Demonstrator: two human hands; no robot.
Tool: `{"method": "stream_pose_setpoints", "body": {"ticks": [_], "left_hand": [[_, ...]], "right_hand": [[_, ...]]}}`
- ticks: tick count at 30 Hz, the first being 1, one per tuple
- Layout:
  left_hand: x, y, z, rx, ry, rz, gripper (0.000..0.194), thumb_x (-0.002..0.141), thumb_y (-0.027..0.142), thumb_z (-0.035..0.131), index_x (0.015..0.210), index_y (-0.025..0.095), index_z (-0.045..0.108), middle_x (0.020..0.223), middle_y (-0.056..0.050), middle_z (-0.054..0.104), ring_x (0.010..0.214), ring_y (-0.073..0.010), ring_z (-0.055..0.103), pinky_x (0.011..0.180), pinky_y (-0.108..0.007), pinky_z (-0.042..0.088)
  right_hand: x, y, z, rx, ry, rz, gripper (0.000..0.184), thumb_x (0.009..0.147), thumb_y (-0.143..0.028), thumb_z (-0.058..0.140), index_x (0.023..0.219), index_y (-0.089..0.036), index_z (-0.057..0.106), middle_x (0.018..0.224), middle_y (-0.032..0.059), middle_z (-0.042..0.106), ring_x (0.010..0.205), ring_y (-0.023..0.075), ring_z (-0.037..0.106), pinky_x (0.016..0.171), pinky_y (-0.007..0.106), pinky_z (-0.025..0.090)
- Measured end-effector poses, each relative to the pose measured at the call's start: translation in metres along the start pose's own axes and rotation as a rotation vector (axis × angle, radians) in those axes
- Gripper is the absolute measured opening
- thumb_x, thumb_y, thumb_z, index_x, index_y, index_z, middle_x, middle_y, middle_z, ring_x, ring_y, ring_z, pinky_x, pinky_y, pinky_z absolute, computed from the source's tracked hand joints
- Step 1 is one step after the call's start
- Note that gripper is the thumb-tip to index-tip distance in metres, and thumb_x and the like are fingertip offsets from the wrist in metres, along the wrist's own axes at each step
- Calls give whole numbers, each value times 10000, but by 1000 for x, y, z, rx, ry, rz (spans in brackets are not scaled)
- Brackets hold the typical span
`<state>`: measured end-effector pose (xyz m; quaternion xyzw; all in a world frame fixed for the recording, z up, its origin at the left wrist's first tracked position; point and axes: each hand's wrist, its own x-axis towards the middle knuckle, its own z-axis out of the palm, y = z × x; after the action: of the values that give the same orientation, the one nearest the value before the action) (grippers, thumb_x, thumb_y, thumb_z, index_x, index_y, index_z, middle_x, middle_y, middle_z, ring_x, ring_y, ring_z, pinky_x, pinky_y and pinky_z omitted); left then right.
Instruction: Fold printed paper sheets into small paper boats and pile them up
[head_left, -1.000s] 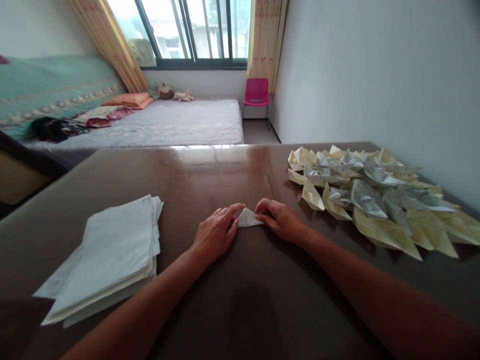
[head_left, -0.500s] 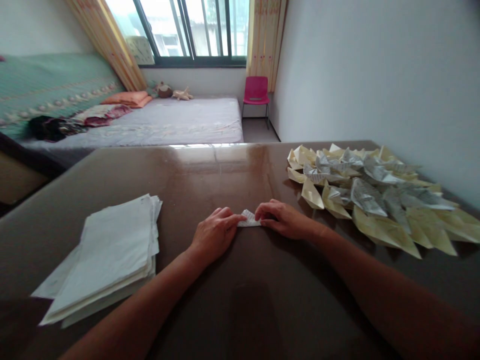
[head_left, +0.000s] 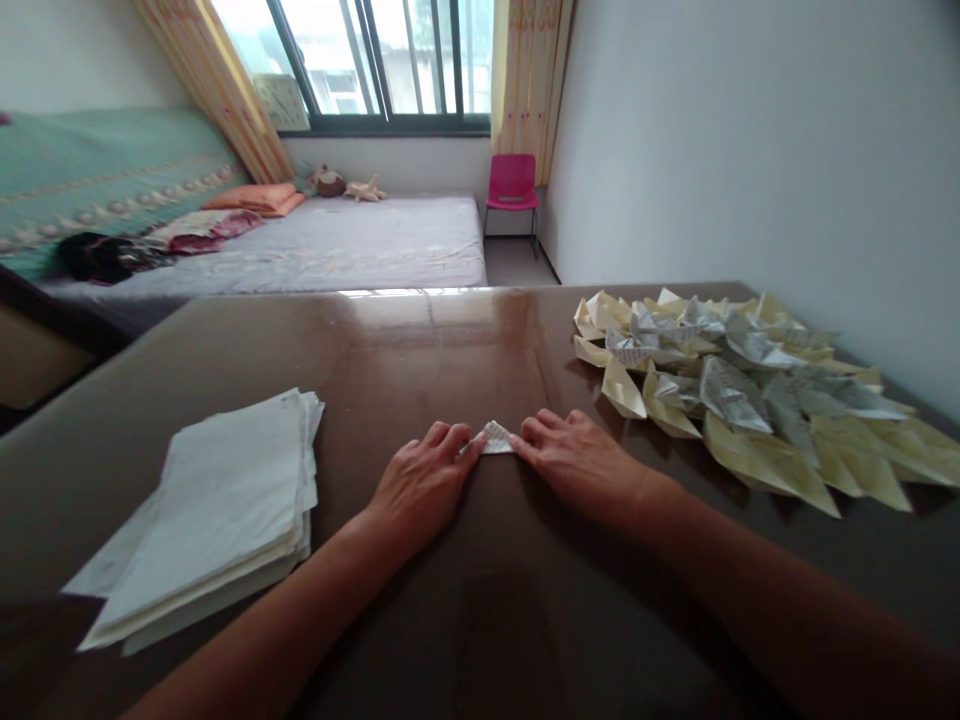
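Note:
A small folded piece of printed paper [head_left: 495,437] lies on the dark brown table [head_left: 420,340] between my two hands. My left hand [head_left: 421,480] has its fingers curled and its fingertips pressed on the paper's left edge. My right hand [head_left: 581,460] grips the paper's right edge with bent fingers. Most of the paper is hidden under my fingers; only a small peak shows.
A stack of flat white sheets [head_left: 217,505] lies at the left. A heap of several folded paper boats [head_left: 742,390], cream and printed, covers the table's right side by the wall. Beyond the table are a bed [head_left: 330,245] and a pink chair [head_left: 513,185].
Both hands have closed in on the paper and drawn slightly toward me. The paper shows less than before, folded down into a smaller peak.

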<state>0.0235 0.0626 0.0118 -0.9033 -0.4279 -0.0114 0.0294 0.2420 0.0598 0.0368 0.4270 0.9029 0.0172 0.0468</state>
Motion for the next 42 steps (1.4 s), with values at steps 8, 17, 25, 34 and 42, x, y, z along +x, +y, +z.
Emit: {"method": "stream_pose_setpoints", "body": {"ticks": [8,17,25,34,42], "left_hand": [[0,10,-1,86,-20,-32,441,917,148,416,1351,218,442,1232,-82,544,1108,-264,474,778,-404,497],[8,-11,23,-307,212,-68,415,937,205,394,1328,306,487,1079,-47,605,999,-207,522,816,-344,511],[13,-12,27,-681,345,-179,360,921,212,434,1264,208,544,1197,-67,602,1080,-183,579,969,-353,462],[16,3,25,-1021,340,-224,504,881,263,530,1358,182,389,1180,-101,583,969,-158,631,857,-343,543],[12,13,20,-837,362,-122,461,889,190,471,1344,194,398,1316,-118,466,1218,-189,484,1056,-391,409]], "right_hand": [[2,-24,6,-84,50,92,248,894,-106,450,1061,-103,634,997,146,624,957,266,515,718,391,393],[24,-4,29,107,257,85,348,913,-348,539,1228,-204,565,1055,85,615,1010,216,515,801,321,451],[26,-3,32,45,262,112,400,957,-279,426,1310,-109,505,1020,132,642,933,230,584,807,340,477],[25,-4,31,317,355,136,301,932,-224,452,1214,-195,550,1015,69,625,900,165,611,797,268,464],[22,-24,32,583,470,55,346,834,-120,490,1175,-178,484,1010,57,600,825,144,596,715,241,460]]}}
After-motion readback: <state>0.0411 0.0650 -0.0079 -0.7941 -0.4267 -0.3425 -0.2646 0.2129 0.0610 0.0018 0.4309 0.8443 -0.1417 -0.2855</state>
